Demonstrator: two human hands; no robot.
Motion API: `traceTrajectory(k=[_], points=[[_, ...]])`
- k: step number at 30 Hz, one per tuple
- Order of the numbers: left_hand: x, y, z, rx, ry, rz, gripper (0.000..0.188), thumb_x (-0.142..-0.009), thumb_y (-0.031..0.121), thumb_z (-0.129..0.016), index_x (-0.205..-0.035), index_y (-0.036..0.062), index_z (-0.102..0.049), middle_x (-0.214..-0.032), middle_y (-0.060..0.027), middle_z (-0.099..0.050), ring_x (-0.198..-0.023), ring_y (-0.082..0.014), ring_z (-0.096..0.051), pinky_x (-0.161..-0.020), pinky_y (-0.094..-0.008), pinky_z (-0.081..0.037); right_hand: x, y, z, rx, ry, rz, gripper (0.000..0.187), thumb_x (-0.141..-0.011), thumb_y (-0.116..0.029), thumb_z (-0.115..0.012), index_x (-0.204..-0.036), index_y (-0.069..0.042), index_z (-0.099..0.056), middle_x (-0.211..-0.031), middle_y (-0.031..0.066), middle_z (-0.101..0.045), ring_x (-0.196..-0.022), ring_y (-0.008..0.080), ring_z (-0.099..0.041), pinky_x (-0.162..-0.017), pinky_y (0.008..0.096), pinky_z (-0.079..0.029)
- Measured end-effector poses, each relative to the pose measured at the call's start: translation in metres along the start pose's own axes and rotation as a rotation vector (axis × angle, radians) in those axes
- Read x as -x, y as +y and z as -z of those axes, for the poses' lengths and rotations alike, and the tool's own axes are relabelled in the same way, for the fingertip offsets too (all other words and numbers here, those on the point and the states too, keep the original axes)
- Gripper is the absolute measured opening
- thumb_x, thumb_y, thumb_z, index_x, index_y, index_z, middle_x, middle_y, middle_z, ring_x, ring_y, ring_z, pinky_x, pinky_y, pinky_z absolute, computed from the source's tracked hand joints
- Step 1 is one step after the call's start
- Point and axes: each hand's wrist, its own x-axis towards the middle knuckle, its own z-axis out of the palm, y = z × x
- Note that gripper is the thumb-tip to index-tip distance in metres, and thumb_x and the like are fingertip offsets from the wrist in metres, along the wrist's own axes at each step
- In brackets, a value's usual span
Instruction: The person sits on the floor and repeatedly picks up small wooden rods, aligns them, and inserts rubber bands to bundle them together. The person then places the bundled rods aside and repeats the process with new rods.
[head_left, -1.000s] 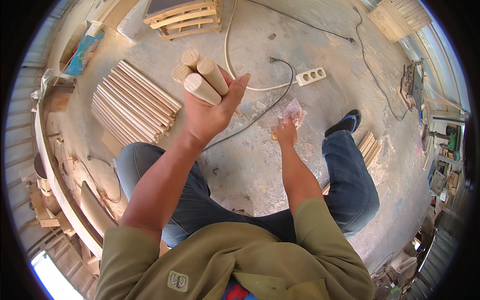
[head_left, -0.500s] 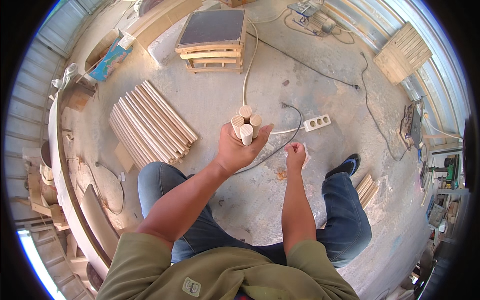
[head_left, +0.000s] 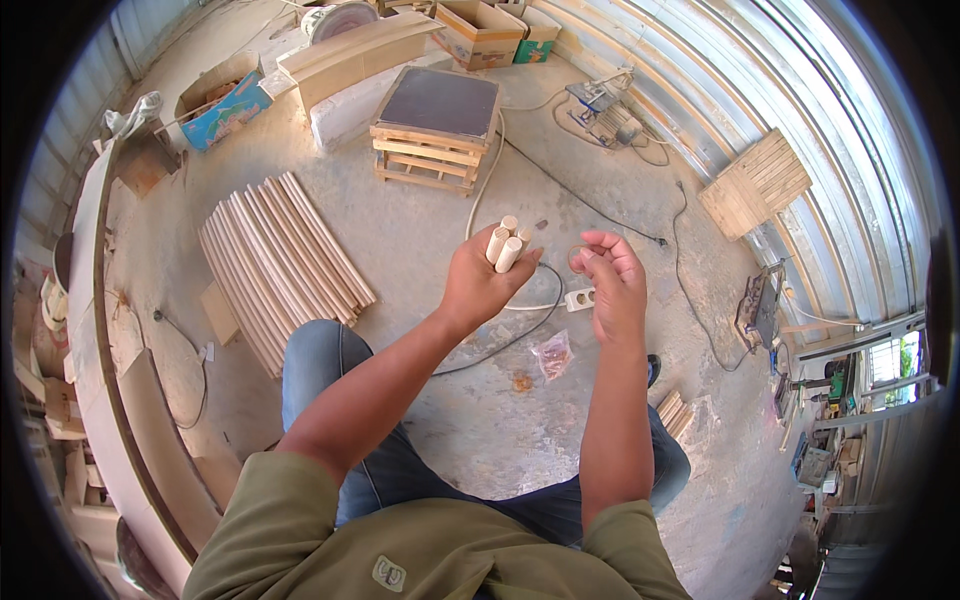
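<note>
My left hand (head_left: 482, 280) is closed round a small bundle of pale wooden dowels (head_left: 508, 254), held with their round ends upward. To its right, my right hand (head_left: 618, 290) is raised at about the same height, apart from the bundle. Its thumb and forefinger pinch a thin loop that looks like a rubber band (head_left: 575, 257); the other fingers are loosely curled. Below the hands, a small clear plastic bag (head_left: 553, 356) with reddish contents lies on the concrete floor. The lower ends of the dowels are hidden by my left hand.
Long wooden dowels (head_left: 280, 265) lie side by side at left. A white power strip (head_left: 580, 299) with cables sits beyond my right hand. A dark-topped wooden stool (head_left: 437, 110) stands ahead; shorter sticks (head_left: 676, 414) lie by my right leg.
My right hand has risen from near the plastic bag, now pinching the thin loop, and the bag shows fully. My left hand still grips the dowels. The view has tilted up and right.
</note>
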Motion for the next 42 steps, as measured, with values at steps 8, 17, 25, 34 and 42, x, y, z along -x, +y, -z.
traceTrajectory(k=[8, 17, 25, 34, 42], points=[[0.007, -0.005, 0.0, -0.07, -0.092, -0.047, 0.022, -0.096, 0.018, -0.082, -0.084, 0.0055, -0.068, -0.073, 0.0002, -0.068, -0.066, -0.0064, -0.059, -0.061, -0.0269, -0.049, 0.005, -0.032, -0.025, -0.144, -0.128, -0.09, 0.021, -0.1, -0.007, -0.069, -0.12, 0.001, -0.065, -0.099, 0.0064, -0.068, -0.087, 0.0144, -0.066, -0.087, 0.0317, -0.056], [0.017, -0.004, -0.007, 0.031, -0.116, -0.066, 0.025, -0.094, 0.015, -0.084, -0.082, 0.0055, -0.064, -0.072, 0.0036, -0.064, -0.068, -0.0038, -0.052, -0.059, -0.0276, -0.047, 0.008, -0.03, -0.02, -0.164, -0.05, -0.169, 0.022, -0.1, -0.008, -0.071, -0.12, 0.0, -0.066, -0.099, 0.0055, -0.071, -0.089, 0.0146, -0.07, -0.089, 0.0309, -0.057], [0.016, -0.001, -0.005, -0.048, -0.171, 0.031, 0.018, -0.093, 0.019, -0.084, -0.099, 0.0062, -0.074, -0.085, -0.0065, -0.075, -0.073, -0.0143, -0.064, -0.071, -0.0327, -0.055, 0.018, -0.019, -0.02, 0.179, -0.01, -0.003, 0.019, -0.098, -0.007, -0.078, -0.112, 0.002, -0.07, -0.095, 0.0054, -0.074, -0.087, 0.0105, -0.068, -0.083, 0.0262, -0.055], [0.023, -0.003, -0.008, -0.007, -0.248, -0.081, 0.027, -0.095, 0.012, -0.081, -0.12, 0.0041, -0.076, -0.09, 0.0009, -0.075, -0.082, -0.0044, -0.064, -0.075, -0.0253, -0.055, 0.03, -0.003, -0.014, 0.407, 0.02, 0.107, 0.011, -0.1, -0.008, -0.078, -0.105, 0.0, -0.073, -0.095, 0.0019, -0.074, -0.086, 0.0075, -0.065, -0.08, 0.0237, -0.052], [0.02, -0.006, -0.006, -0.023, -0.213, -0.007, 0.011, -0.093, 0.014, -0.079, -0.096, 0.0043, -0.074, -0.083, -0.0059, -0.075, -0.073, -0.0131, -0.065, -0.068, -0.0329, -0.055, 0.032, 0.003, -0.013, 0.182, -0.014, 0.074, 0.015, -0.1, -0.01, -0.074, -0.108, 0.001, -0.071, -0.096, 0.0069, -0.075, -0.087, 0.0124, -0.067, -0.085, 0.029, -0.053]])
